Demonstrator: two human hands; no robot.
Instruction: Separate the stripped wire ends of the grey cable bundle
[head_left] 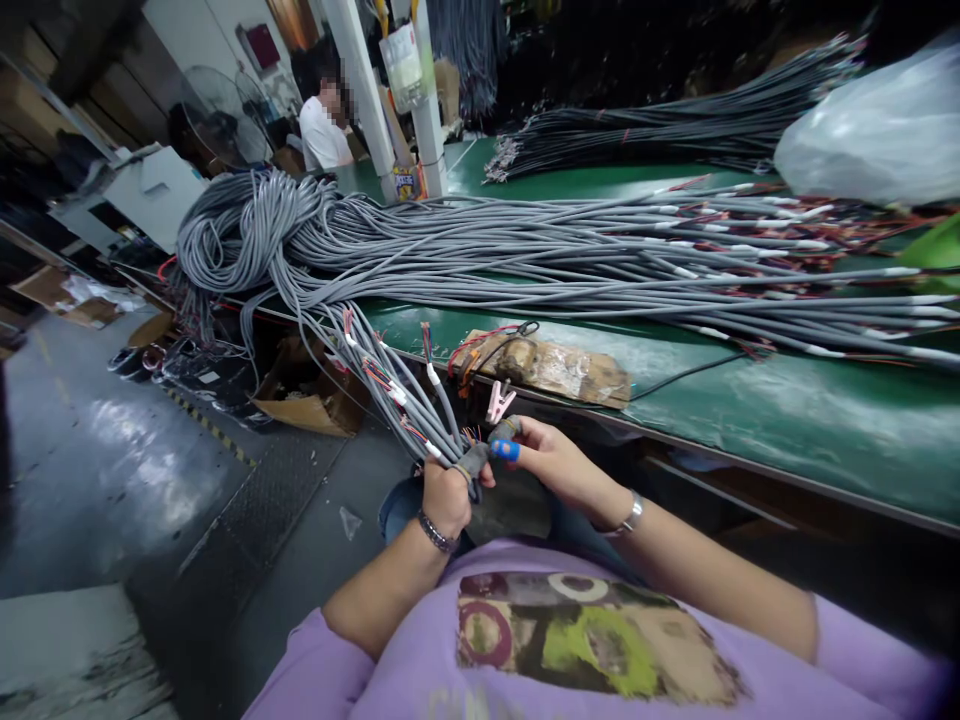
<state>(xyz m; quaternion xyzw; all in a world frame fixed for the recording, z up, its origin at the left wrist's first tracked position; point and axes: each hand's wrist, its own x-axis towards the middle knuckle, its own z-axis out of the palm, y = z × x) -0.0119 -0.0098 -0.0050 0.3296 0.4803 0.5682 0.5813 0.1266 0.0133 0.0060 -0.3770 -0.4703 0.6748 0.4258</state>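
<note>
My left hand [448, 492] is wrapped around a bunch of grey cables [431, 400], close to their ends. Several of these cables have white sleeves and loose coloured wires showing. Grey coverings are on some of my fingers. My right hand [559, 460], with blue tape on its thumb, is beside the left one at the cable ends. Its thumb and forefinger are closed together; whatever lies between them is too small to make out. Just above the right fingertips is a pink clip [500, 402], at the edge of a tape-covered wooden board [577, 375].
Long grey cables [465, 240] spread across the green table [750, 400], coiled at the left. Behind them lie a darker cable bundle [645, 135] and a white plastic bag [874, 130]. A cardboard box [311, 400] stands below the table edge. One person [324, 130] is in the background.
</note>
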